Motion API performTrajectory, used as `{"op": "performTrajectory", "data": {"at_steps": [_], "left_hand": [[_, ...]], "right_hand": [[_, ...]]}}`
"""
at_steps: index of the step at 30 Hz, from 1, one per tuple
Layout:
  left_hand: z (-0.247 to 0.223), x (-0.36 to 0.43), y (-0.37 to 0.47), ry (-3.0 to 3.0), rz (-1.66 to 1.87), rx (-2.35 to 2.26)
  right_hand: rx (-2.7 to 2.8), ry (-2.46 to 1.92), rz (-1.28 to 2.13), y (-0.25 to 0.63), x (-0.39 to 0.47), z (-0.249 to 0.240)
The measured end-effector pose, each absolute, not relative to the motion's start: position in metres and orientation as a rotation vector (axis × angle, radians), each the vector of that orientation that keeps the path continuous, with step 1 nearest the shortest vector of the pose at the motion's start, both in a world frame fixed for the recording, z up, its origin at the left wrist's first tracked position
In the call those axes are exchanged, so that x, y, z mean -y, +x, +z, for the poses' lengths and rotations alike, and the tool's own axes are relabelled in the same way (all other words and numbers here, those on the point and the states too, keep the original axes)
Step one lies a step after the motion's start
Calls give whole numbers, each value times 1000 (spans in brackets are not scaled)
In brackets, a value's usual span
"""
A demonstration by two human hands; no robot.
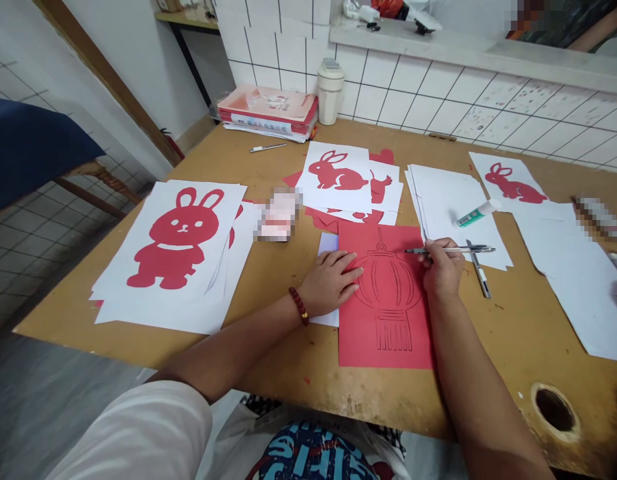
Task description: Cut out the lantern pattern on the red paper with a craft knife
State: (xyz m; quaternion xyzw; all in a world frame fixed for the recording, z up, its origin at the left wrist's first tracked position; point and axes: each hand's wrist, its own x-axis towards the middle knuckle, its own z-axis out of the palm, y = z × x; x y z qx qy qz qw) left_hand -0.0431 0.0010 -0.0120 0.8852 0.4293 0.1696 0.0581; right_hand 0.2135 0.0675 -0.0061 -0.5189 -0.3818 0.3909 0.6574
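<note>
A sheet of red paper (353, 347) lies in front of me, with a tasselled lantern drawn on it in dark lines. My left hand (331, 283) rests flat on the sheet's left edge, fingers stretched out and holding nothing. Between the fingers of my right hand (443, 267) is a slim pen (473, 249), held nearly level with its dark tip pointing left over the upper right of the sheet. Part of a pale purple sheet (328, 319) shows beneath the red paper. Just right of my right hand lies another pen-like tool (481, 273).
Rabbit paper-cuts on white sheets lie left (213, 307), behind (338, 150) and far right (488, 160). A glue stick (473, 215) rests on white paper (428, 180). Stacked paper packs (268, 110) and a white cup (330, 93) stand by the tiled wall. The table has a round hole (556, 410).
</note>
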Motion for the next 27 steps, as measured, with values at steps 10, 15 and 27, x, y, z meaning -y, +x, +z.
{"op": "performTrajectory", "data": {"at_steps": [10, 15, 27], "left_hand": [[-12, -1, -43, 2732, 507, -1309], [-11, -1, -43, 2713, 472, -1337], [-16, -4, -43, 2695, 529, -1344]], "right_hand": [[1319, -1128, 1051, 184, -45, -14], [1246, -1103, 1006, 191, -53, -23], [823, -976, 964, 205, -70, -10]]}}
